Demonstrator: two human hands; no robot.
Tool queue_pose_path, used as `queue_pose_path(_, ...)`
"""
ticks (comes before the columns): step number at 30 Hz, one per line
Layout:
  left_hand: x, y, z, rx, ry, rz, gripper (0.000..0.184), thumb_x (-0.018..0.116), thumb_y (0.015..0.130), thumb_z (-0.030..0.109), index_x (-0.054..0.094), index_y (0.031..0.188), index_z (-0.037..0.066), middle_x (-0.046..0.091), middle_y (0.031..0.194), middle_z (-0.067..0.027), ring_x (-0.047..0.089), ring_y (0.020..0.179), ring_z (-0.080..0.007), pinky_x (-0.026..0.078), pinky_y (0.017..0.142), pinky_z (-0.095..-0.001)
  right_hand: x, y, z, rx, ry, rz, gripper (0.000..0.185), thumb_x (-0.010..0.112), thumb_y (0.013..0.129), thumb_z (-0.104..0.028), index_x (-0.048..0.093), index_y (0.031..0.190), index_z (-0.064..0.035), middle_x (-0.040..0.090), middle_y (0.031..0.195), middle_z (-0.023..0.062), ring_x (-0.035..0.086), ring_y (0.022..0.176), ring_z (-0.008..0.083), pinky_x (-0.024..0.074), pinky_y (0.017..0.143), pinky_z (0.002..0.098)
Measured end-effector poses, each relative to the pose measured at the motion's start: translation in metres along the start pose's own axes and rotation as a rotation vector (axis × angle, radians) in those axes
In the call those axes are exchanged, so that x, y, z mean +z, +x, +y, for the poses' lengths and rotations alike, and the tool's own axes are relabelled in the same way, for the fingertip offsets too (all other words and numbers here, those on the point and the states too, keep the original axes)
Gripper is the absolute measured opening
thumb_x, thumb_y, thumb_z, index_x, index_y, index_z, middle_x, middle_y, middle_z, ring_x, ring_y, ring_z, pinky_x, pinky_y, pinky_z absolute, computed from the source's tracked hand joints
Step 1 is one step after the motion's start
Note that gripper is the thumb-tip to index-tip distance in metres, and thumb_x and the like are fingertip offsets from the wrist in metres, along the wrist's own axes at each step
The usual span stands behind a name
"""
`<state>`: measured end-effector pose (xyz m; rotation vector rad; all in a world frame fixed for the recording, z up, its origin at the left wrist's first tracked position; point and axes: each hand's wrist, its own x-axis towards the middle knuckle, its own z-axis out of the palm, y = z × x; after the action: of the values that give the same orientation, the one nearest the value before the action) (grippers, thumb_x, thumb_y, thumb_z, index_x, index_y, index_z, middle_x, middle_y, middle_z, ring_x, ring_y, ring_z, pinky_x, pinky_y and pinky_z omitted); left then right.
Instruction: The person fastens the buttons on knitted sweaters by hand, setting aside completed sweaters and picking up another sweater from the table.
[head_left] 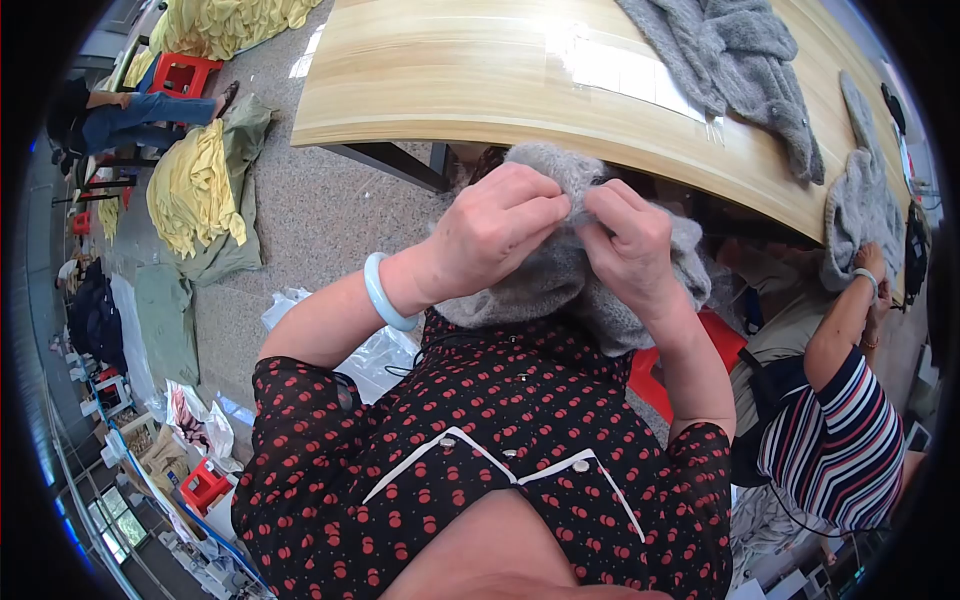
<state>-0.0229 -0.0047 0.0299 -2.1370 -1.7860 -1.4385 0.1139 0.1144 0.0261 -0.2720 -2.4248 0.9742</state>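
No text, label, brand, number or sign can be read here. Toward the rim of the round view, details are too small and blurred to make out any lettering.

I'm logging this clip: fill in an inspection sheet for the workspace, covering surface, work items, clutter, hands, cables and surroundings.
Surface: wood-grain table, with a loose grey garment on top.
Work items: fuzzy grey knit, bunched above the wearer's lap, off the tabletop.
Clutter: yellow cloth pile on the floor; clear plastic beside the wearer.
Hands: left hand and right hand both pinch the knit; exact fingertip contact unclear.
Cables: thin dark line near the co-worker, possibly a cord; its ends are unclear.
Surroundings: co-worker in a striped top at right; red stool at upper left.
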Motion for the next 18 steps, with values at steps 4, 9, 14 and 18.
queue_pose_path(4,0.004,-0.009,-0.002,-0.037,-0.010,-0.028,0.021,0.061,0.068,-0.005,0.057,0.088,-0.002,0.056,0.085,-0.0129,0.055,0.076,-0.0276,0.046,0.066,-0.0333,0.011,0.002,-0.004,0.012,0.063,0.095,0.023,0.058,0.065,0.005,0.058,0.086,-0.0035,0.057,0.075,0.0108,0.058,0.066,0.0268,0.0466,0.055,0.0315)
queue_pose_path(9,0.005,-0.008,-0.004,-0.034,-0.012,-0.037,0.027,0.058,0.066,-0.010,0.056,0.092,-0.003,0.056,0.088,-0.0139,0.056,0.079,-0.0284,0.047,0.068,-0.0337,0.002,0.007,-0.006,-0.029,0.060,0.022,0.033,0.055,0.065,0.009,0.059,0.096,-0.0009,0.059,0.080,0.0124,0.060,0.071,0.0235,0.0477,0.061,0.0287)
queue_pose_path(14,0.003,-0.009,-0.008,0.030,0.021,-0.031,0.028,0.057,0.067,-0.009,0.056,0.093,-0.003,0.057,0.087,-0.0143,0.056,0.077,-0.0289,0.047,0.066,-0.0343,-0.004,0.008,-0.002,-0.077,0.035,-0.061,0.032,0.055,0.066,0.010,0.059,0.096,-0.0001,0.059,0.079,0.0123,0.060,0.069,0.0248,0.0476,0.060,0.0291)
queue_pose_path(18,-0.002,-0.008,-0.013,0.066,0.016,-0.059,0.028,0.058,0.066,-0.008,0.057,0.094,-0.003,0.058,0.085,-0.0139,0.057,0.074,-0.0280,0.048,0.064,-0.0333,-0.003,0.007,0.003,-0.192,-0.044,-0.048,0.031,0.057,0.065,0.009,0.059,0.095,0.0017,0.058,0.075,0.0126,0.058,0.064,0.0256,0.0472,0.056,0.0304)
